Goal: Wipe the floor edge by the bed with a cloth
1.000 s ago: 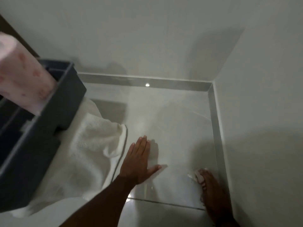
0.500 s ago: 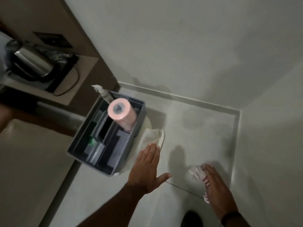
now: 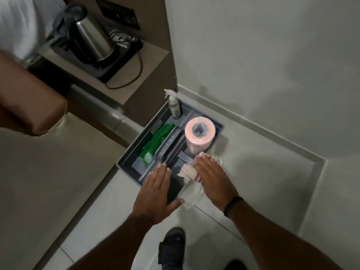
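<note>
Head view. The right hand [image 3: 211, 181] lies flat, fingers straight and together, with a white cloth [image 3: 190, 173] under its palm. It presses on the cloth rather than closing round it; whether the thumb pinches the cloth from below cannot be told. The cloth bunches out past the fingers on the left and trails toward the person, and it sits at the near right corner of a grey caddy [image 3: 127, 159], partly over the rim and partly toward the floor [image 3: 253, 172]. Holding it spread under a flat palm suits wiping, since the whole hand can push it along.

The left hand [image 3: 155, 193] is open and empty, fingers stretched, thumb out to the right. It hovers over or rests on the caddy's near edge; contact is not clear. By my reading it is there to steady or shift the caddy so the floor beneath can be reached.

The caddy stands in the floor's corner, against the skirting, with a pink roll [image 3: 199, 136] upright in its right rear compartment, a spray bottle [image 3: 174, 106] at the rear corner and a green pack [image 3: 155, 143] on the left.

The floor is pale glossy tile with a thin joint near the right wrist. Plain light walls meet on the right. A kettle [image 3: 91, 38] sits on a low shelf at upper left, and the padded bed edge [image 3: 35, 172] runs along the left.
</note>
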